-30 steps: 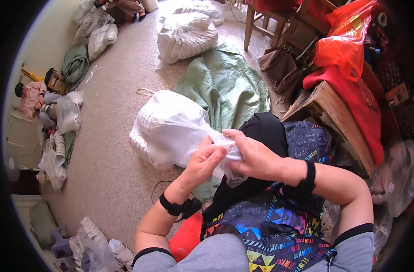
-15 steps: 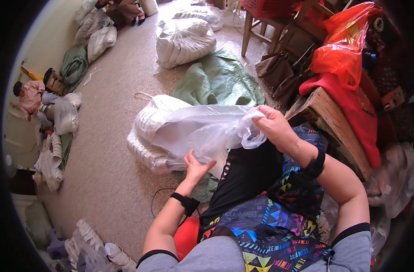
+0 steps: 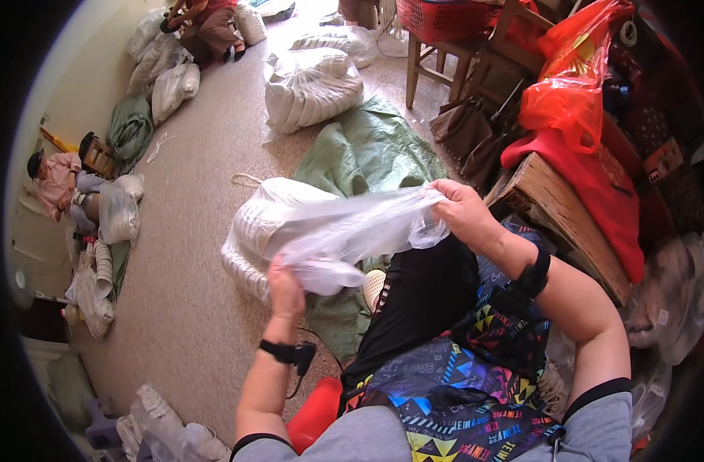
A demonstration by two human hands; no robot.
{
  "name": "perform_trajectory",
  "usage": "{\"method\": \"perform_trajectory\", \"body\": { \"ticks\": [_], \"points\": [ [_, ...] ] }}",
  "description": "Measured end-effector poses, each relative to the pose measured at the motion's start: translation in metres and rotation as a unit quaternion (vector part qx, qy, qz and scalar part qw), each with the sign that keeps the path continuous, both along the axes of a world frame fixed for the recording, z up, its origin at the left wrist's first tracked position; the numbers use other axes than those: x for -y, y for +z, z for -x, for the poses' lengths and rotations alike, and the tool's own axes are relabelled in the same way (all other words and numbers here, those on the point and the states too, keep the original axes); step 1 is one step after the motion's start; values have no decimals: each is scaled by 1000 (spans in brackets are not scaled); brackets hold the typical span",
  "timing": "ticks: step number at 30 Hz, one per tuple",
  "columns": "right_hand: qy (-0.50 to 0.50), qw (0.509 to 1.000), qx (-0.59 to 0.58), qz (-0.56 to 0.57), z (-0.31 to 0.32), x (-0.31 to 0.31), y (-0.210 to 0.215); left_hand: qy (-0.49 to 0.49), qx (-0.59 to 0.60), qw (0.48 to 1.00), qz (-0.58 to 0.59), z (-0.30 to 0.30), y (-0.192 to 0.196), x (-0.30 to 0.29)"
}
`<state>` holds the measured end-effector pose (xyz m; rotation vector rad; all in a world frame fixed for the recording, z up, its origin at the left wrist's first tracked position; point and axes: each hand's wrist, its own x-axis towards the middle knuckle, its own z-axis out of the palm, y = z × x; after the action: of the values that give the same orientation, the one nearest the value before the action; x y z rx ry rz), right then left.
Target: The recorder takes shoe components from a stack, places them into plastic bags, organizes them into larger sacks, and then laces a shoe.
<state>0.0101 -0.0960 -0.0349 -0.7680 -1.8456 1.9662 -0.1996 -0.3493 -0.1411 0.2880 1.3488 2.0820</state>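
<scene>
Stretched across in front of me is a clear plastic bag (image 3: 367, 219), its left part around a bulky bundle of white, ribbed stacked pieces (image 3: 248, 266) on the floor. My right hand (image 3: 464, 212) pinches the bag's gathered upper end, and a loop of plastic hangs below the fingers. My left hand (image 3: 286, 291) grips the bag's near side beside the bundle; its fingertips are partly hidden by bunched plastic. A white cord loop (image 3: 246, 179) sticks out at the bundle's far side. Under and beyond the bundle lies a green woven sheet (image 3: 375, 150).
Another bagged white bundle (image 3: 310, 88) stands farther ahead. To the right are a wooden stool (image 3: 437, 58), a worn wooden box (image 3: 556, 208) with red cloth (image 3: 591, 192), and red plastic bags (image 3: 568, 100). A person (image 3: 59, 173) sits at left among bags; another (image 3: 209, 31) sits farther back.
My left hand, open with fingers spread before, has moved left and closed on the bag's side. The plastic is drawn tighter and bunched. My right hand keeps its hold.
</scene>
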Motion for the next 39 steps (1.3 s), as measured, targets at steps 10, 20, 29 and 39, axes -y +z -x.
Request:
{"method": "perform_trajectory", "body": {
  "ticks": [10,20,29,39],
  "points": [
    [0,997,-61,-47,11,-19,59,-7,-22,1000,18,27,131,28],
    [-172,980,54,-83,14,-68,22,49,-31,964,260,155,6,66],
    [6,951,64,-304,-19,-22,11,-74,-710,659,237,50,22,-15],
    [114,887,33,-446,-32,4,20,-473,-572,593,312,-37,-74,-2]
  ]
}}
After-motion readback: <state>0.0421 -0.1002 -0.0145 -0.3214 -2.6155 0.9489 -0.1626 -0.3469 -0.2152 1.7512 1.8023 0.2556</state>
